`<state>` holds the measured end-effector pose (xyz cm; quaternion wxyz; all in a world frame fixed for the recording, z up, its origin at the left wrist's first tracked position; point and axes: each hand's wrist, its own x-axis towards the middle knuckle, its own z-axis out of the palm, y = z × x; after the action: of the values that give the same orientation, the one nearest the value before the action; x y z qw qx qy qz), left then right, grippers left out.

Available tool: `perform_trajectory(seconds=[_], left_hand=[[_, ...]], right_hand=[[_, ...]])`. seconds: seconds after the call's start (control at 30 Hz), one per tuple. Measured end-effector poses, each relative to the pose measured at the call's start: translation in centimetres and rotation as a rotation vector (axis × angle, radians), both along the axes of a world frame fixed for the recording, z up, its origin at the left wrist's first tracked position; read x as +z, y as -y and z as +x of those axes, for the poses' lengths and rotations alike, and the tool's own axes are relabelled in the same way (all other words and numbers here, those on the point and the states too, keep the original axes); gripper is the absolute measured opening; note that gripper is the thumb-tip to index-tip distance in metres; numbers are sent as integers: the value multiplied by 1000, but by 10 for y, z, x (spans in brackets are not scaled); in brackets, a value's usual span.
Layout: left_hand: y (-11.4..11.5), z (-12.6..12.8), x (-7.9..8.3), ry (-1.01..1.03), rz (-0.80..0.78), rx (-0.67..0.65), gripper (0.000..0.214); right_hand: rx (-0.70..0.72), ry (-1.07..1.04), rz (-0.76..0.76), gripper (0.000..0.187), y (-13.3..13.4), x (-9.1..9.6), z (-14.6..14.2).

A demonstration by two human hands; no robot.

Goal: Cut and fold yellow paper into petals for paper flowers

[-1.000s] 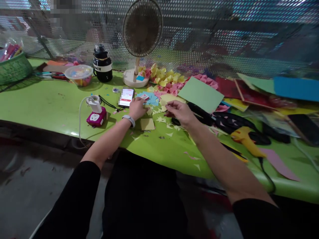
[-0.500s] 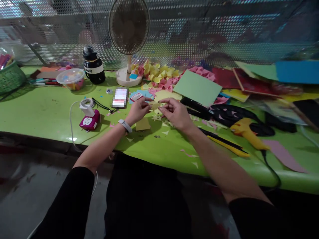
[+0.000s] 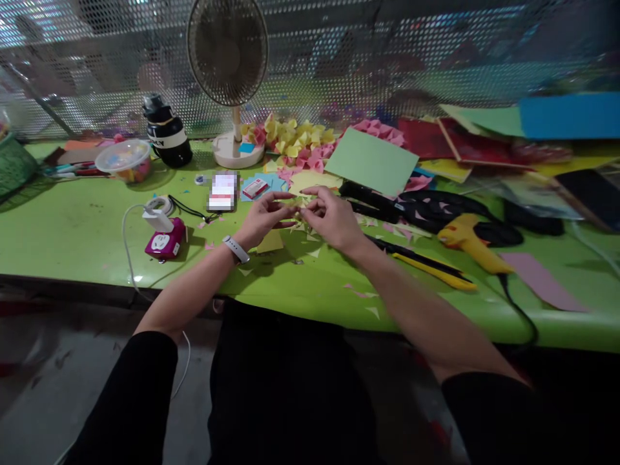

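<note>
My left hand (image 3: 264, 218) and my right hand (image 3: 329, 216) meet above the green table (image 3: 72, 226), fingertips pinched together on a small yellow paper piece (image 3: 296, 203) held between them. A white watch band circles my left wrist. A tan paper square (image 3: 270, 242) lies on the table just under my left hand, among small paper scraps. A phone (image 3: 223, 192) lies just beyond my left hand.
A desk fan (image 3: 227, 71), a black bottle (image 3: 166, 132), a clear bowl (image 3: 123, 159) and a pink power adapter (image 3: 161, 240) stand left. Folded pink and yellow papers (image 3: 300, 145), a green sheet (image 3: 371, 161), a yellow glue gun (image 3: 472, 242) and a yellow-black knife (image 3: 426, 266) lie right. Mesh fencing backs the table.
Both hands lifted off the table and came together, pinching the small yellow paper between them. The view shifted right, so everything slid left.
</note>
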<state>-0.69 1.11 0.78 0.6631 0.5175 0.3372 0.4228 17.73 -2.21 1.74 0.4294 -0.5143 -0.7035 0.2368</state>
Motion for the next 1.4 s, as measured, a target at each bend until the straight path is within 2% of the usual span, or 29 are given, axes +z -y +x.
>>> perform_trajectory(seconds=[0.27, 0.37, 0.47, 0.67, 0.9, 1.17, 1.4], left_hand=[[-6, 1, -2, 94, -90, 77, 25], [-7, 0, 0, 80, -125, 83, 22], [-7, -3, 4, 2, -176, 27, 19], [-10, -7, 6, -121, -201, -39, 17], [-11, -9, 7, -176, -108, -97, 14], [-8, -10, 11, -186, -63, -104, 15], [-9, -11, 10, -194, -43, -114, 17]], right_hand=[[-162, 13, 27, 35, -5, -1, 5], [-60, -102, -91, 37, -6, 0, 7], [11, -218, -159, 40, -6, 1, 9], [26, -203, -150, 37, -3, 3, 9], [8, -218, -239, 36, -2, 3, 9], [43, -245, -218, 41, -8, -5, 11], [72, -277, -203, 31, -5, -2, 9]])
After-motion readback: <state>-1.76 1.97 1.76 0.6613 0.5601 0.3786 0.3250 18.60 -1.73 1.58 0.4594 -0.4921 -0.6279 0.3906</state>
